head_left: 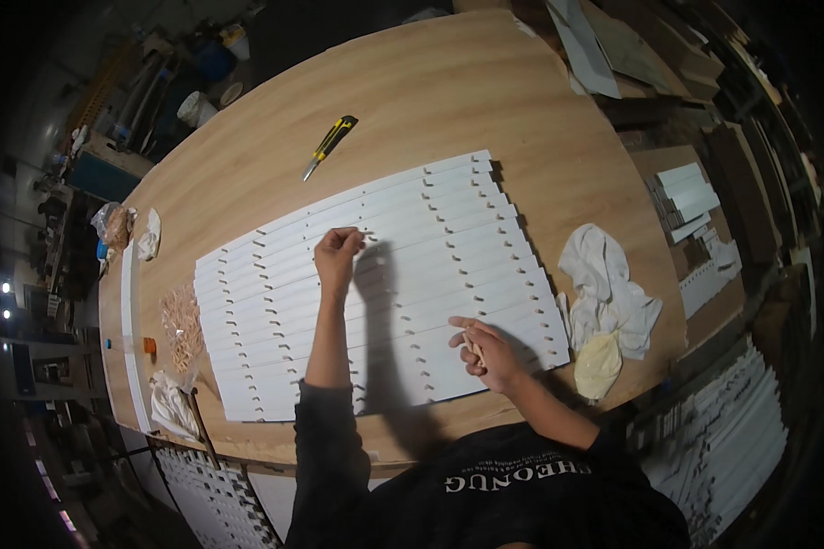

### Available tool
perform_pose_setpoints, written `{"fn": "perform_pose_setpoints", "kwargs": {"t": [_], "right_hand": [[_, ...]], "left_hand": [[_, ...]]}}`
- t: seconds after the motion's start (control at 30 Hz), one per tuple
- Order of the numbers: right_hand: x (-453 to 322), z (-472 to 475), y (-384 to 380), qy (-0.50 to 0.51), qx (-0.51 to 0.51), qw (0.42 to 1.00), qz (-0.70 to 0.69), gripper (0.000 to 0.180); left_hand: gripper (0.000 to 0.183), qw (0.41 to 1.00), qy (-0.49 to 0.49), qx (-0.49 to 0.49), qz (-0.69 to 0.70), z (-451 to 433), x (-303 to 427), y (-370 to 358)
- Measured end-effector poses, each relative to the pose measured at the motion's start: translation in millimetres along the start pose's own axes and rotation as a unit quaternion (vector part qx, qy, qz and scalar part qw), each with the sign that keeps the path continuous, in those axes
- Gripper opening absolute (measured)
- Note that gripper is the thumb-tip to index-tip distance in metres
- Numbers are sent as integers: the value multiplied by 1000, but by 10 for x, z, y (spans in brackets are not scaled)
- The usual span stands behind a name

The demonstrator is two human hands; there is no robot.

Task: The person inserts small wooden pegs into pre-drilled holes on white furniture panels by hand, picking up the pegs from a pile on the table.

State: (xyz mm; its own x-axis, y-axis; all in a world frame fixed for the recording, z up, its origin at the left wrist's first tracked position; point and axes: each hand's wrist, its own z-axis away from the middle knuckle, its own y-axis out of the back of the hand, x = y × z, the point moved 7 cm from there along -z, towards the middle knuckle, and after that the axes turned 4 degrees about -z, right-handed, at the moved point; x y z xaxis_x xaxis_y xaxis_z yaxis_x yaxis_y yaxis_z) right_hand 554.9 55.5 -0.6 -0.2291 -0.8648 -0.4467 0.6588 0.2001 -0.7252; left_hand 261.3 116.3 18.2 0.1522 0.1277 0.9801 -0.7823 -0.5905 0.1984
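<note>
Several white boards [329, 288] lie side by side on a plywood tabletop [412, 89], with rows of small wooden dowels standing in them. Over the upper middle of the boards is my left hand [340, 250], thumb and forefinger pinched together at a wooden dowel [369, 233]. My right hand [487, 353] is above the lower right part of the boards, its fingers curled round several wooden dowels [474, 348], forefinger extended. Some holes along the upper middle rows hold no visible dowel.
A yellow-black utility knife [329, 147], its blade out, lies beyond the boards. A plastic bag of dowels [181, 329] sits at their left edge, white cloth gloves [601, 288] at their right. An orange-capped bottle [132, 344] and a long white strip [134, 343] are far left.
</note>
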Motion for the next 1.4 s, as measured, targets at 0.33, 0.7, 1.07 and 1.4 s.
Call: {"fn": "perform_pose_setpoints", "kwargs": {"t": [0.33,0.7,1.07,1.4], "right_hand": [[169,23,74,-23,13,999,-27,27],[-180,-19,99,77,-6,996,-40,18],[-290,10,-101,212,-13,953,217,29],[39,-137,224,-11,13,984,-175,18]], "left_hand": [[11,864,-168,-15,-475,-376,108,-190],[23,914,-237,-92,-316,509,652,-677],[13,897,97,-416,-114,1377,437,-1131],[15,984,-69,18,-165,-179,231,70]]}}
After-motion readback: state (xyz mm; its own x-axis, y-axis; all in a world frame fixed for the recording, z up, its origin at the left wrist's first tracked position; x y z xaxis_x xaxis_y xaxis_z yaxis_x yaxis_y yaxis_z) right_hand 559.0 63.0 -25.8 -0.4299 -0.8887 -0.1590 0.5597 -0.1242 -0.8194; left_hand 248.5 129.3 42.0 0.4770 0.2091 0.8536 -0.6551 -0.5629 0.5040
